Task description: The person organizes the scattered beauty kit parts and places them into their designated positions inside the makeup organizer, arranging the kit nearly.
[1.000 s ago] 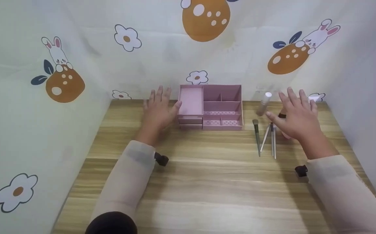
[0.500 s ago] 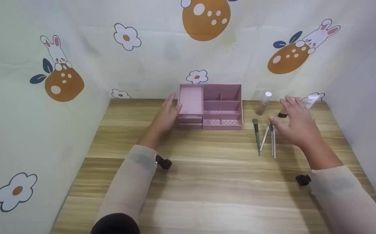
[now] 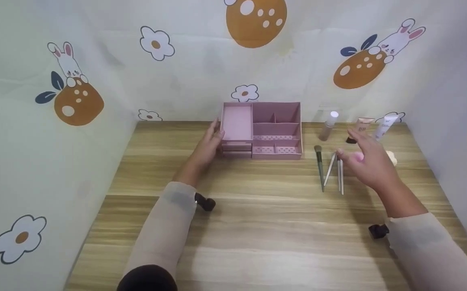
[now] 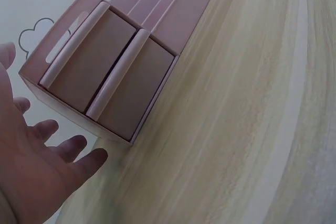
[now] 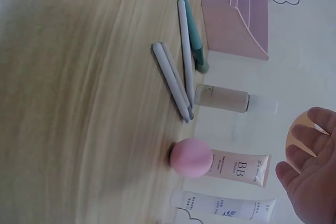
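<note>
Black dome [image 3: 147, 279] — cut off, white tube [image 5: 223, 206] — partly illegible

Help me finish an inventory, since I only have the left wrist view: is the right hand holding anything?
Observer: No, the right hand is holding nothing.
Operator: Are there any brushes that I can't see?
Observer: Yes, a green-handled makeup brush lies to the right of the pink organizer, as the head view shows it.
Operator: Is there any label you can read?
Observer: Yes, the right wrist view shows large letters "BB" on a pink tube.
</note>
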Motion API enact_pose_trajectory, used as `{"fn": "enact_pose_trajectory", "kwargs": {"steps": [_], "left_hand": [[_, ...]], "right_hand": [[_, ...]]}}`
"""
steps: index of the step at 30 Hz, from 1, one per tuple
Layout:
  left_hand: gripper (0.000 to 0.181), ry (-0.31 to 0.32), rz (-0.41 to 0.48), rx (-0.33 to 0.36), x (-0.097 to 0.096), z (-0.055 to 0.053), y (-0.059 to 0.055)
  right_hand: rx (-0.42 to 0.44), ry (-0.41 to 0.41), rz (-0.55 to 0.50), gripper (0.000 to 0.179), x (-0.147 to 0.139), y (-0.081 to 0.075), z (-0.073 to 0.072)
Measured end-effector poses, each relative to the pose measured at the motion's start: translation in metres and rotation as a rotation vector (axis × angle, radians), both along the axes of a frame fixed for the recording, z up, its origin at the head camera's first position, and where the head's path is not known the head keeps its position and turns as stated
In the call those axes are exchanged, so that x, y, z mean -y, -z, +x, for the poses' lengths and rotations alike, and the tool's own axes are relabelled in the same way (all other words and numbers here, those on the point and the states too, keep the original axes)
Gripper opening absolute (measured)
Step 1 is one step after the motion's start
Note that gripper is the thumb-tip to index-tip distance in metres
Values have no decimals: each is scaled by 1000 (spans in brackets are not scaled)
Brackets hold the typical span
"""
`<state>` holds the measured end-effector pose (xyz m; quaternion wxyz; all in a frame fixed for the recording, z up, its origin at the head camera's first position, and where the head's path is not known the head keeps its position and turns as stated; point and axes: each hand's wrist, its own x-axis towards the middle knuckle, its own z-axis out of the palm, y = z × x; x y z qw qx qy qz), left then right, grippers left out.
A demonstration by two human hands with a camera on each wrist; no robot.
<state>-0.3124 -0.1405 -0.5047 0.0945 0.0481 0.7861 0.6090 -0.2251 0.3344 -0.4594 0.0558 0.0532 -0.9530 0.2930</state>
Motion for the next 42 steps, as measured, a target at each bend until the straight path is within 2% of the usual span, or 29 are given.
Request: {"fn": "enact_pose_trajectory", "kwargs": {"steps": [6,11,18,22,27,33,42], "left_hand": [[73,19,66,53,-1,-1,7],[67,20,91,74,-1,-3,10],[60,37,196,131,0,-2,10],[59,47,255,150,0,-3,10],[58,47,303,168,0,-5,10],[57,38,287,165,1,-7,6],[57,44,272,161,2,-7,7]], "right_hand": [[0,11,-47,77,-5,9,10],[39,27,-97,76,-9,16,17],[30,35,-171,69,-15,25,17],[58,57,-165,62,-16,29,17],[160,73,-135,54,-15,31,17],[224,22,-96,50,-12,39,12],[258,-11,-24,51,-12,47,7]]}}
